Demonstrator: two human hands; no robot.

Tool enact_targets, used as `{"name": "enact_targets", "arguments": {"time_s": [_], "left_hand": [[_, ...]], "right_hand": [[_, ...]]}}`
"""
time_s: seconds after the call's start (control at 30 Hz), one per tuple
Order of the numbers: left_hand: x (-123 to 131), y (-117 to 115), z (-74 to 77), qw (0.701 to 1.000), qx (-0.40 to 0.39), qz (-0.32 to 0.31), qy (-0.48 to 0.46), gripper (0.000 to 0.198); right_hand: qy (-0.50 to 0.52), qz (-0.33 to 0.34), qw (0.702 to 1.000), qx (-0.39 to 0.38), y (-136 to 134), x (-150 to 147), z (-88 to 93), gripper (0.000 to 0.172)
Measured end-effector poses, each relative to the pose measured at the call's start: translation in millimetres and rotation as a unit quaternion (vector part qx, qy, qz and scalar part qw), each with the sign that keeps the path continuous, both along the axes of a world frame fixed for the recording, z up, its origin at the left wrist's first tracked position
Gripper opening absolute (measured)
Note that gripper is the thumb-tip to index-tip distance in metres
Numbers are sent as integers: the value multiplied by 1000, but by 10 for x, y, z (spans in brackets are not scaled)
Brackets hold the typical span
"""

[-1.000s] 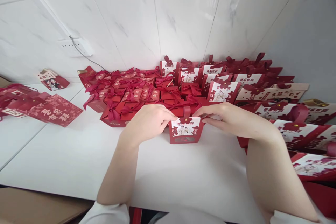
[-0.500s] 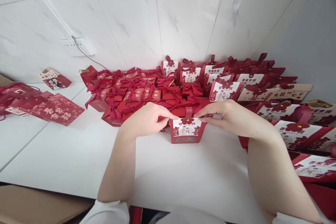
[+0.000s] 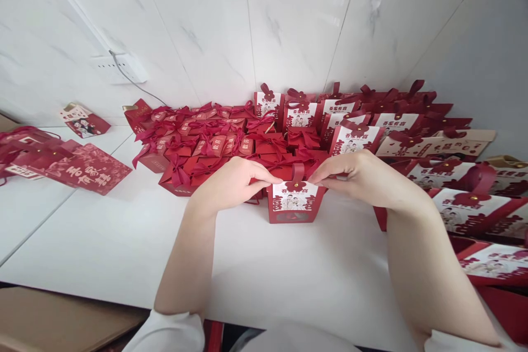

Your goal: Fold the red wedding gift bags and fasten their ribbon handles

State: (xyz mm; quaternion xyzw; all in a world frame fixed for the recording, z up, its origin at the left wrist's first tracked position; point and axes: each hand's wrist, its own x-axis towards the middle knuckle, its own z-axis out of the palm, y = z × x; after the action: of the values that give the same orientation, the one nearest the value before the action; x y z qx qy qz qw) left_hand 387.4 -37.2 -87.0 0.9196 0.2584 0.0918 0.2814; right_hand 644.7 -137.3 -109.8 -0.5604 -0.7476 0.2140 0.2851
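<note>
A red gift box (image 3: 293, 203) stands upright on the white table in front of me. Its front carries a white printed panel, and a dark red strap with a flower-shaped piece and a gold stud sits at its top. My left hand (image 3: 235, 184) pinches the box's upper left corner between thumb and fingers. At the upper right corner, my right hand (image 3: 352, 176) has its thumb and fingers closed on the edge the same way. Behind the box are several red boxes tied with ribbons (image 3: 206, 148), close to both hands.
More strapped gift boxes (image 3: 462, 209) crowd the right side and back. Flat red bags (image 3: 94, 170) lie at the left, near a small photo-printed box (image 3: 86, 120). A wall socket (image 3: 121, 69) with a grey cable is behind. Brown cardboard (image 3: 61, 319) is at lower left.
Both hands keep their pinch on the gift box's top corners, the right thumb and fingers now closer together. The view has shifted slightly; the box stays in place.
</note>
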Motion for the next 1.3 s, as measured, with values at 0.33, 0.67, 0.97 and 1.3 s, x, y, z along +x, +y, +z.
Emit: {"name": "enact_targets", "arguments": {"time_s": [0.33,0.67,0.97,1.3], "left_hand": [[-7,-70,19,998,61,-9,31,31],[235,-114,-71,988,51,60,-135,29],[304,-70,-171,995,8,44,-87,19],[314,-73,-182,995,-14,40,-91,16]], "right_hand": [[7,8,999,-40,3,-10,48,17],[54,-75,989,114,-9,-154,77,21],[111,-30,991,76,78,-223,4,18],[155,-52,983,84,97,-269,-51,11]]}}
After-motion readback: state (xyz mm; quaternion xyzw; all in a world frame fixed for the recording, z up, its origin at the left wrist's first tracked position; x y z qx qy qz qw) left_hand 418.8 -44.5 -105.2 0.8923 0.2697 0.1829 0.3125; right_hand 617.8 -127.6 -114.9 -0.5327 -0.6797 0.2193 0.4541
